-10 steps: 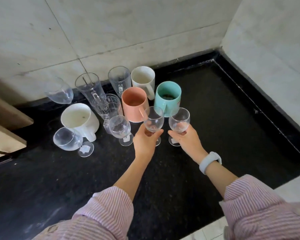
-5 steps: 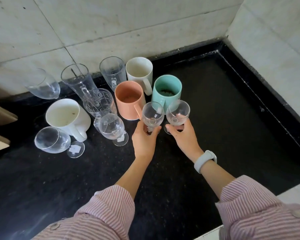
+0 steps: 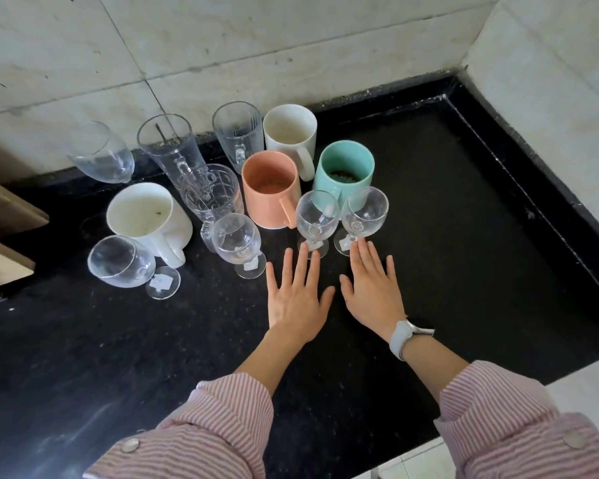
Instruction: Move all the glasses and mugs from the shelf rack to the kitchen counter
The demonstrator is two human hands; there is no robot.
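I have just let go of the two wine glasses [image 3: 317, 216] [image 3: 364, 212]. They stand on the table [image 3: 464, 236] near the mugs [image 3: 269, 188]. My left hand [image 3: 296, 299] and right hand [image 3: 370, 288] are open and empty. I think more may wait on the rack.

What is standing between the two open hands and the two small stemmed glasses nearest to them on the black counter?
Nothing visible. The left hand lies flat, open, just before the left stemmed glass; the right hand is before the right stemmed glass, fingertips at its foot. Only bare counter lies between.
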